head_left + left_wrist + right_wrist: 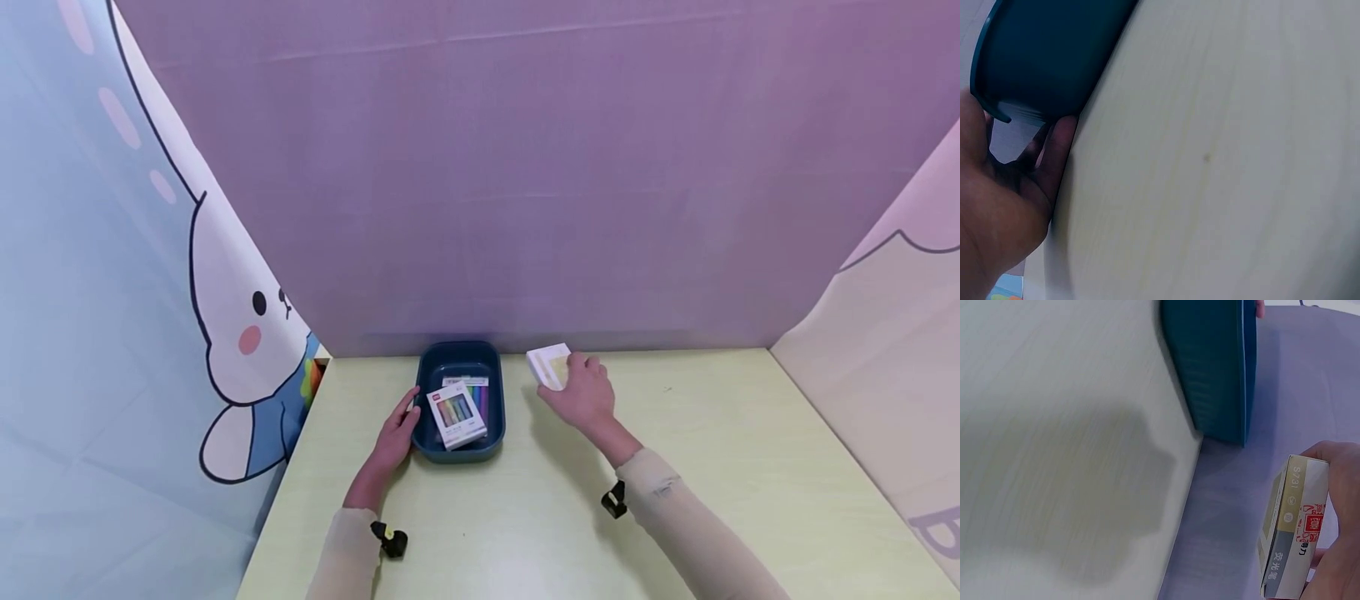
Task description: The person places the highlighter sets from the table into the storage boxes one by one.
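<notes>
My right hand point(588, 396) grips a small white and yellow highlighter box point(551, 365), held above the table to the right of a dark blue bin point(459, 456). In the right wrist view the highlighter box point(1295, 525) shows a red logo and printed side. My left hand point(396, 433) holds the bin by its left side; in the left wrist view its fingers point(1060, 147) touch the lower wall and the thumb is up by the rim. Inside the bin, a white box with a picture of coloured highlighters point(456, 417) lies tilted over a pack of coloured pens point(482, 396).
The pale wood-grain table point(517, 533) ends at the back against a purple cloth wall point(525, 208). A blue cloth with a cartoon rabbit point(240, 333) hangs along the left, and a pale cloth point(900, 350) along the right. Small black devices point(390, 540) are strapped at both wrists.
</notes>
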`<state>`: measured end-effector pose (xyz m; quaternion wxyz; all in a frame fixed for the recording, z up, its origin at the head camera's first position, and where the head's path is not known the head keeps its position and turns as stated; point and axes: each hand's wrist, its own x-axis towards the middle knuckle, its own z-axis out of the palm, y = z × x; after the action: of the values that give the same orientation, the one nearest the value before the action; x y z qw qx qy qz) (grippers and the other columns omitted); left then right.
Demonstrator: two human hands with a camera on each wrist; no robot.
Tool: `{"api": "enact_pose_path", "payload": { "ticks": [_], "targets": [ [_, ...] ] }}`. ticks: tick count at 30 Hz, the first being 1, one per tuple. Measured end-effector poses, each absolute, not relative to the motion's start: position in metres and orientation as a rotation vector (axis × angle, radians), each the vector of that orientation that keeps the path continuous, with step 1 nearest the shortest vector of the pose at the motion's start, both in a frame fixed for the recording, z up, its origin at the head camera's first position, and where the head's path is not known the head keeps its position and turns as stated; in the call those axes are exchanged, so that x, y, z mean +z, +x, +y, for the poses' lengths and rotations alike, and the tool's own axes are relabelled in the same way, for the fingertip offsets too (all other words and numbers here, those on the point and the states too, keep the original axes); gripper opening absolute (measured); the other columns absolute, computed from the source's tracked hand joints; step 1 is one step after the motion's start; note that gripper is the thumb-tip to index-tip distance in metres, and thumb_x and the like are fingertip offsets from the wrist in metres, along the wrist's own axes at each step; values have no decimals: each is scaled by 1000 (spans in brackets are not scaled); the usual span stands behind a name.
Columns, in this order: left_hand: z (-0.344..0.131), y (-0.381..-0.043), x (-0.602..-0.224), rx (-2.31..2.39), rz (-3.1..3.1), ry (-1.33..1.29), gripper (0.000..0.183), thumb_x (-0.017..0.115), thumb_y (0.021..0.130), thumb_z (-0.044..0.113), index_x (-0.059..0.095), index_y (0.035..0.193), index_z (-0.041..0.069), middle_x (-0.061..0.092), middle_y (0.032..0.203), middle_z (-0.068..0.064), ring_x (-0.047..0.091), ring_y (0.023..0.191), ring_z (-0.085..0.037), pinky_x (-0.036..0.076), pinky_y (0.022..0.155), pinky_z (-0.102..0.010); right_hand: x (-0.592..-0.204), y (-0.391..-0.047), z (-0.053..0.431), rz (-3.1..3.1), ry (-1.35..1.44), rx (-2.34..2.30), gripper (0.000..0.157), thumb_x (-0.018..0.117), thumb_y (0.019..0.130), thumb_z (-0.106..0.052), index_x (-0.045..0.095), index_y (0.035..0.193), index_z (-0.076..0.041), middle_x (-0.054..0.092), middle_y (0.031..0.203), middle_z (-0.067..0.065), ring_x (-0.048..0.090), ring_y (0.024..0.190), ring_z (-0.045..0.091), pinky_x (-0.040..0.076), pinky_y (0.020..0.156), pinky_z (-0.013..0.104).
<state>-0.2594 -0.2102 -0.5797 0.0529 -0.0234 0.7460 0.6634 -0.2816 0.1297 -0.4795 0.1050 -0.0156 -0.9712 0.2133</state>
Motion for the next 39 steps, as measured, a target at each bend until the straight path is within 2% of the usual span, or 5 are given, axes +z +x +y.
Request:
{"api": "enact_pose_path", "payload": {
  "ticks": [7,16,22,32,39],
  "targets": [
    [-210,-253,-558,2005,2219,-71,49,42,106,21,31,154,18,21,155,-24,31,135,-42,27,107,-55,-480,-281,119,-2857,-24,617,73,70,70,-57,51,116,-4,49,102,19,49,87,32,44,56,42],
    [-209,-261,-584,1986,2307,-93,48,43,105,32,35,152,30,24,155,-21,30,137,-38,24,109,-54,-476,-282,101,-2876,20,658,70,70,71,-55,50,117,-5,51,103,17,49,90,31,45,62,42],
    [-208,-262,-588,1974,2344,-116,46,44,104,35,36,150,33,26,155,-18,31,137,-37,25,109,-54,-474,-284,89,-2874,63,657,69,69,73,-55,50,117,-6,52,105,16,50,93,31,46,66,43],
    [-208,-262,-585,1956,2343,-127,46,42,105,33,35,150,35,23,157,-17,28,139,-36,23,110,-54,-469,-283,69,-2889,94,657,71,73,71,-56,51,117,-5,51,105,14,49,93,29,46,66,41],
    [-213,-261,-588,1976,2335,-131,46,44,105,33,36,150,35,25,156,-17,31,137,-37,25,109,-54,-466,-282,48,-2904,139,646,73,74,72,-56,50,118,-6,50,106,13,48,92,27,46,67,39]
  ]
}}
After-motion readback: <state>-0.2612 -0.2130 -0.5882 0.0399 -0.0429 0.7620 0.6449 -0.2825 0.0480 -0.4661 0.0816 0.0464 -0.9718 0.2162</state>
